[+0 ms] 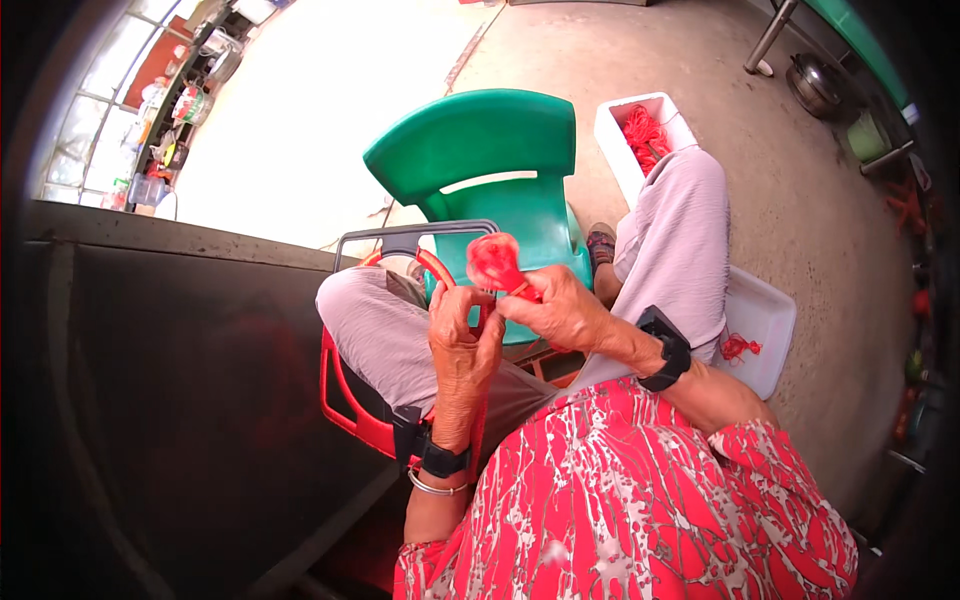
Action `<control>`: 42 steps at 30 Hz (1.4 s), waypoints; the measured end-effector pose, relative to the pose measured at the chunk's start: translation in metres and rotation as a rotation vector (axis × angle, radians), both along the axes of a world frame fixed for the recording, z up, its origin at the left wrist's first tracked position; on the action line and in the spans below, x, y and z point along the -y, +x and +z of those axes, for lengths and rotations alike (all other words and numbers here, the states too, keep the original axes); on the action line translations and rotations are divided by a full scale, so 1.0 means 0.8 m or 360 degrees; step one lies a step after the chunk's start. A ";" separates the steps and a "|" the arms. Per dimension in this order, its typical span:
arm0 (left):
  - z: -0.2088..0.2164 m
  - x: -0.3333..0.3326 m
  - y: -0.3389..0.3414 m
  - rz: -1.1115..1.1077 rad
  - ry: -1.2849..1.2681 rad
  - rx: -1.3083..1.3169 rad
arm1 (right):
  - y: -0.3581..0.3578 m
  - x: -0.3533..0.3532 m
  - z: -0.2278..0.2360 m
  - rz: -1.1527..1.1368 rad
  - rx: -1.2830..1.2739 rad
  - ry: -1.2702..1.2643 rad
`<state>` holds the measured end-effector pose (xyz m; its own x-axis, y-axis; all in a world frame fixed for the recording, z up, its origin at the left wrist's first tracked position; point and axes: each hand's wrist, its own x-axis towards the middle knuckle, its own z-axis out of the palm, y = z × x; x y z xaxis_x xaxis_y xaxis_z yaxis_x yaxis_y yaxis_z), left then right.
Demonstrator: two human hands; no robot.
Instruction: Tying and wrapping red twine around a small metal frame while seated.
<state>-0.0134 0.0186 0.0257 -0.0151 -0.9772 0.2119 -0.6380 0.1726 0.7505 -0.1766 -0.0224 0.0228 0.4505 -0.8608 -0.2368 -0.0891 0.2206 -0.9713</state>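
In front of my lap, my right hand [560,310] is closed around the narrow neck of a red bundle [495,262]. The bundle's rounded, pale-edged top sticks up past my fingers and is slightly blurred. It looks like red cord or a red-filled bag; I cannot tell which. My left hand [463,330] is close beside it, thumb and fingers bent together in a pinch just below the bundle. Some red shows between the two hands, but what the left fingertips hold is hidden. A green plastic chair [490,150] stands directly beyond my hands.
A white box [607,135] holding red cord [645,135] stands beyond my right knee. To my right lies a white tray [775,320] with a small red cord tangle [738,347]. A red-and-black frame [345,405] surrounds my left leg. A dark panel [200,400] fills the left side.
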 end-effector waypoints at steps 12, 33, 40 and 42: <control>0.022 0.019 -0.001 -0.0003 -0.0326 0.0215 | -0.011 0.030 0.029 0.0211 0.0000 0.0027; 0.000 0.024 0.012 0.0568 -0.0098 -0.1157 | 0.000 -0.018 -0.063 0.0740 -0.0665 -0.0704; -0.030 0.026 0.025 0.0499 -0.0110 -0.0783 | 0.048 0.038 -0.068 0.0185 0.0121 -0.0019; -0.026 0.028 0.024 0.0439 0.0077 -0.0765 | 0.042 0.042 -0.062 0.0270 0.0141 -0.0097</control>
